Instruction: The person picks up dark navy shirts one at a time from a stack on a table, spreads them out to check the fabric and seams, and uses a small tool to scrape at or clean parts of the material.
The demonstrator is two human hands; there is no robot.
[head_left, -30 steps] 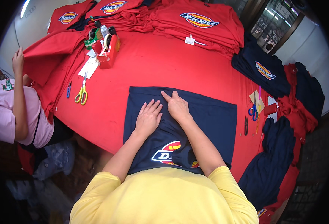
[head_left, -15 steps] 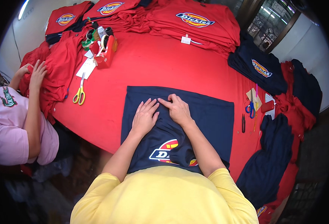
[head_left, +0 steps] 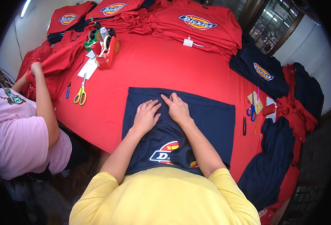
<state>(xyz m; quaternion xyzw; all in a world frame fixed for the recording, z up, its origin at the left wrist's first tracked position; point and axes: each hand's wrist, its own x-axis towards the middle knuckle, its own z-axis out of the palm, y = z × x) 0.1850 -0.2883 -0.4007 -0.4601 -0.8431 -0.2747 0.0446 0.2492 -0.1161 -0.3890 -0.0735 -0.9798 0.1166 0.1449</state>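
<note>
A navy blue shirt (head_left: 210, 123) lies spread on the red-covered table in front of me, its hem toward the far side. The near part, with a multicoloured printed logo, is rumpled and partly hidden under my yellow shirt. My left hand (head_left: 146, 115) rests flat on the navy cloth, fingers stretched toward the hem. Close beside it, my right hand (head_left: 177, 109) presses on the same cloth with the index finger pointing out and the other fingers partly bent. Neither hand grips anything that I can see.
Yellow-handled scissors (head_left: 80, 93), a blue snipper (head_left: 68, 90) and a red tape dispenser (head_left: 106, 60) are left of the shirt. Blue-handled scissors (head_left: 252, 111) and dark thread snips (head_left: 244, 125) lie right. Folded red shirts (head_left: 165, 18) line the back. A co-worker (head_left: 19, 131) handles red garments.
My right index finger has shifted slightly up the cloth; my left hand stays nearly still. The co-worker's arms have moved, pulling a red garment back and uncovering the blue snipper.
</note>
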